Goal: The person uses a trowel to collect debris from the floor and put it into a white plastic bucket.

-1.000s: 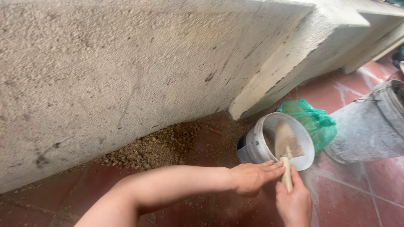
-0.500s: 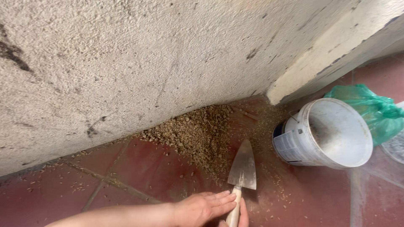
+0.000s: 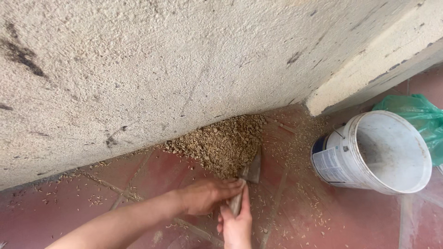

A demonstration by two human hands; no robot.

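- The trowel [image 3: 249, 173] lies just ahead of both hands, its long axis running from the handle near the person up and slightly right toward the wall [image 3: 184, 60], with the blade tip pushed into the near edge of the pile of husks and pellets [image 3: 217, 143].
- The pile sits on the red tiled floor [image 3: 92, 198] against the foot of the wall, directly beyond the blade; the hands are nearer to the person than it is.
- The right hand [image 3: 236, 223] is closed around the wooden handle from below, arm coming straight up from the bottom edge.
- The left hand [image 3: 205, 193] reaches in from the left, forearm slanting across the floor; its fingers lie flat and extended over the handle's upper end, seemingly pressing there, though motion blur makes the contact hard to confirm.
- Both hands are about equally near the trowel; the left sits closer to the blade.
- The white bucket [image 3: 374, 152] lies tipped on its side well to the right, mouth facing the camera, with 1 green plastic bag [image 3: 415, 113] behind it.
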